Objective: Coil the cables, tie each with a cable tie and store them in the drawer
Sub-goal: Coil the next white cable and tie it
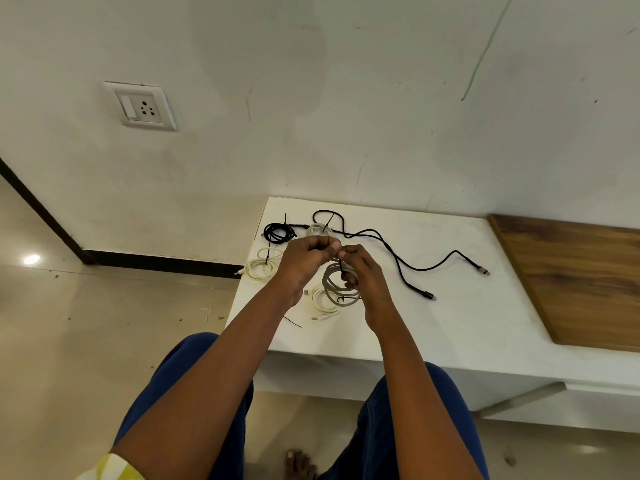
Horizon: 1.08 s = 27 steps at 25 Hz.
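Above the smooth white table (450,323), both hands' fingers (325,245) pinching a thin black tie (340,263), round grey coil (334,285) hanging

Up and left of the hands, a socket (140,106) sits in the wall (346,98). A wood panel (571,282) lies to their right. Below them are blue trousers (194,382), a bare foot (299,464) and tiled floor (86,341).

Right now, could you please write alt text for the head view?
Both hands, left hand and right hand, hold a grey coiled cable above a white table, pinching a black cable tie. An uncoiled black cable lies behind.
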Motion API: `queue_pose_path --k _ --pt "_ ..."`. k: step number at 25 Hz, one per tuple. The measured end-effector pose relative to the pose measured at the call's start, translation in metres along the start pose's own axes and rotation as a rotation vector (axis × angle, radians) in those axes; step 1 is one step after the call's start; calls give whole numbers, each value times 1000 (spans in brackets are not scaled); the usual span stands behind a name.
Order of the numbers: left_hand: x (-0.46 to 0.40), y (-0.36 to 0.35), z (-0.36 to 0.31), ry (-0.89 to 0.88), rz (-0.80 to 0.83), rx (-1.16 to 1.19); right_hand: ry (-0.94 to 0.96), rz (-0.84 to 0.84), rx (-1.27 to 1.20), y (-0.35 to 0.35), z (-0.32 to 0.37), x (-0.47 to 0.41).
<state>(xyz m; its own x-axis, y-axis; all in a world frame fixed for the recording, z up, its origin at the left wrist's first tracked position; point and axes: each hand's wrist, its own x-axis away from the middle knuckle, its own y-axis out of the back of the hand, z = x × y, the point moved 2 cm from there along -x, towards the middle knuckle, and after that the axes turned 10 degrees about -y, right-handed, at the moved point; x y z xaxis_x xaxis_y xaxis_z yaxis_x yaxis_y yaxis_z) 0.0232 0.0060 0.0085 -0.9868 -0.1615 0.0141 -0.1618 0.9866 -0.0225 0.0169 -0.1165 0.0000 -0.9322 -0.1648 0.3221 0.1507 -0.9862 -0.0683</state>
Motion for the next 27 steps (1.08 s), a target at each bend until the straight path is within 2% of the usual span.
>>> queue_pose_path --k 13,18,22,27 --pt "-2 -4 -7 -162 -170 85 -1 -73 38 -9 0 0" --pt "1 -6 -6 -184 -53 70 47 -196 80 -8 -4 -4" --pt "0 -3 -4 -117 48 82 -3 -181 22 -5 -11 -5" --pt "0 -2 4 -188 77 -52 -51 -190 -42 -2 -10 -7"
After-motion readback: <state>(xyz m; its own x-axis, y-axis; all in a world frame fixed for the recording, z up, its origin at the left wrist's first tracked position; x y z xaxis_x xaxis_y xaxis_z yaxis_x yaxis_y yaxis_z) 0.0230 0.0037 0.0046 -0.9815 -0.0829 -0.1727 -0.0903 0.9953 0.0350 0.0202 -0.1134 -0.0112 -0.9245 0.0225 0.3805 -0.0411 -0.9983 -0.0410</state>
